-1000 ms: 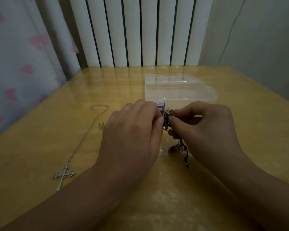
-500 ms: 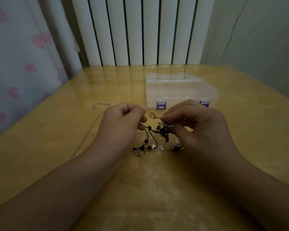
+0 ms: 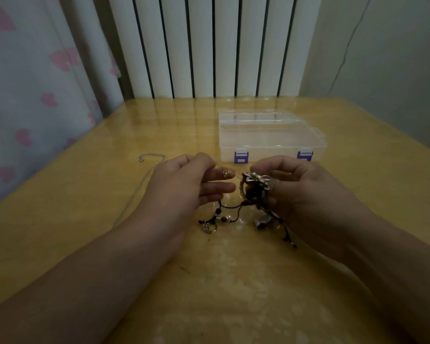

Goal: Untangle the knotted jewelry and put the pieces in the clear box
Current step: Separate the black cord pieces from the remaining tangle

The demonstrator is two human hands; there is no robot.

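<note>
From the head view, the person works low over the yellow table (image 3: 85, 219). The right hand (image 3: 305, 194) holds the knotted jewelry (image 3: 255, 184), fingers curled around a bunch of silver and dark pieces, probably to keep the knot steady. The left hand (image 3: 184, 184) pinches a thin gold chain (image 3: 225, 173) between thumb and first finger, its other fingers stretched out toward the knot; I think it pulls this chain out of the bunch. Dark cords with beads (image 3: 219, 214) hang from the knot down to the table between the two hands, so the knot is only partly loose. The clear box (image 3: 271, 140) stands just behind the hands, its lid closed with purple clips, near enough to reach later. A silver necklace (image 3: 149, 157) lies alone on the table to the left, already free.
</note>
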